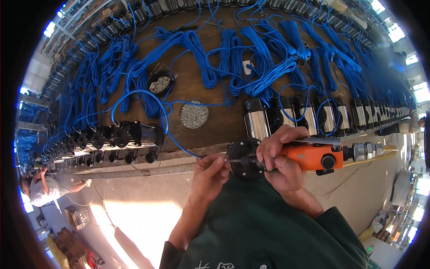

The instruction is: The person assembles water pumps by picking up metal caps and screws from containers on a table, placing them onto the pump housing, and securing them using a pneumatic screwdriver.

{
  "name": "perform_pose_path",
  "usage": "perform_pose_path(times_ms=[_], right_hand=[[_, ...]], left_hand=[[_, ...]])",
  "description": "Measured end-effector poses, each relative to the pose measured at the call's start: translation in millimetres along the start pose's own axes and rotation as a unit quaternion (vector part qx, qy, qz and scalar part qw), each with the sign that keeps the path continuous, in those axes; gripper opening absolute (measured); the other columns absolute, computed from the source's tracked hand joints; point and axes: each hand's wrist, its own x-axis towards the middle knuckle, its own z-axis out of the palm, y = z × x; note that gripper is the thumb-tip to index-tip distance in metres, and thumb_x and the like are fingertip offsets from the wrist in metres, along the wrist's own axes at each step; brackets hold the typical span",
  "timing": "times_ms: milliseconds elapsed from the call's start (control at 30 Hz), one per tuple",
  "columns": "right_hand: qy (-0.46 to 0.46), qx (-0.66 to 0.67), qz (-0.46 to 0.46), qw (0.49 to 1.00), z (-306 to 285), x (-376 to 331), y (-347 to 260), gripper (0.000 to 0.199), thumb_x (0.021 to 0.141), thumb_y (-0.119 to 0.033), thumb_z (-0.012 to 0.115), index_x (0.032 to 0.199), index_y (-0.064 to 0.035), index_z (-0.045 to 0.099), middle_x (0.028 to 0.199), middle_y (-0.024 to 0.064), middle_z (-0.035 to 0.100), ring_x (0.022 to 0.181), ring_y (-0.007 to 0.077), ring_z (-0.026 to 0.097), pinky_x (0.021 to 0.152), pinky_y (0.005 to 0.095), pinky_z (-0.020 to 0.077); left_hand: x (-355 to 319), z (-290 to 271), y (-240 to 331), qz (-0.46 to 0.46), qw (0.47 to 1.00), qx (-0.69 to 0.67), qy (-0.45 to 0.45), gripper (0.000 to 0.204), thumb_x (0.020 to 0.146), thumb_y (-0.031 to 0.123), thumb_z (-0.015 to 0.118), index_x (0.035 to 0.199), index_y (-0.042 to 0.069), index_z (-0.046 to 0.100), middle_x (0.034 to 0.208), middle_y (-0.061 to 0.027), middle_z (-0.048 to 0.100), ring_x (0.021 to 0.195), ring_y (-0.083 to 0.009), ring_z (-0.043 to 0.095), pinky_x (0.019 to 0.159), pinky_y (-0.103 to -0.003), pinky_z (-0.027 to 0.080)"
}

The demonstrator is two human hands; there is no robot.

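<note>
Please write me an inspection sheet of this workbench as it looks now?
Surface: long brown wooden bench, crowded.
Job's things: round black pump end cap at the bench edge; orange air screwdriver laid against it.
Clutter: two round dishes of small silver screws.
Grippers: left hand pinches something small, too small to tell; right hand grips the screwdriver.
Cables: coiled blue cords across the bench.
Surroundings: rows of black and silver pump bodies; another person at far left.

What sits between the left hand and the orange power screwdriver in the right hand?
In the head view, a black round pump end cap lies between the left hand and the orange screwdriver, which the right hand grips against it.
</note>
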Motion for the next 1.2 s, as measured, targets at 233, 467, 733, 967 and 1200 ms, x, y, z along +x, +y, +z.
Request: perform_pose_path(times_ms=[233,467,733,967,1200], right_hand=[[0.007,0.005,0.023,1.0,-1.1,-0.3,0.1,0.031,0.073,-0.003,0.049,0.103,-0.0036,0.043,0.083,0.0092,0.048,0.055,0.0129,0.047,0.062,0.0312,0.0456],[-0.012,0.013,0.033,0.999,-4.8,2.4,5.4,0.03,0.073,-0.002,0.052,0.103,-0.0036,0.044,0.082,0.0089,0.049,0.056,0.0128,0.049,0.062,0.0302,0.0461],[-0.07,-0.067,0.075,0.992,-17.2,-11.2,23.1,0.029,0.075,0.008,0.053,0.101,0.001,0.045,0.086,0.0114,0.052,0.069,0.0143,0.056,0.06,0.0256,0.05],[-0.117,-0.15,0.104,0.976,-10.1,-11.1,28.2,0.026,0.073,0.006,0.054,0.097,0.0005,0.049,0.081,0.0107,0.055,0.067,0.0144,0.056,0.062,0.0275,0.0499],[-0.215,-0.247,0.083,0.941,-6.1,-5.2,31.8,0.021,0.072,0.006,0.057,0.092,-0.0002,0.051,0.079,0.0107,0.057,0.063,0.0164,0.058,0.058,0.0265,0.0515]], left_hand=[[-3.2,14.6,3.8,-0.018,0.999,0.022,-0.024,0.014,0.091,0.014,0.062,0.095,0.0,0.061,0.081,-0.0073,0.063,0.062,-0.0133,0.056,0.051,-0.025,0.043],[7.3,2.9,-1.2,-0.018,0.996,0.064,-0.061,0.016,0.092,0.017,0.062,0.095,0.001,0.063,0.07,-0.0044,0.058,0.054,-0.0093,0.047,0.048,-0.022,0.036],[19.7,-7.5,-2.5,0.224,0.862,0.445,-0.094,0.019,0.081,0.001,0.066,0.1,-0.001,0.069,0.064,-0.0003,0.052,0.054,-0.0056,0.041,0.05,-0.023,0.033],[21.5,-20.1,-4.2,0.207,0.869,0.438,-0.104,0.041,0.076,0.0,0.069,0.116,0.003,0.062,0.06,0.0021,0.046,0.054,-0.0052,0.038,0.051,-0.022,0.032],[23.6,-20.7,-7.2,0.173,0.914,0.356,-0.09,0.051,0.075,0.0,0.071,0.119,0.001,0.044,0.059,0.0041,0.045,0.056,-0.003,0.041,0.054,-0.02,0.034]])
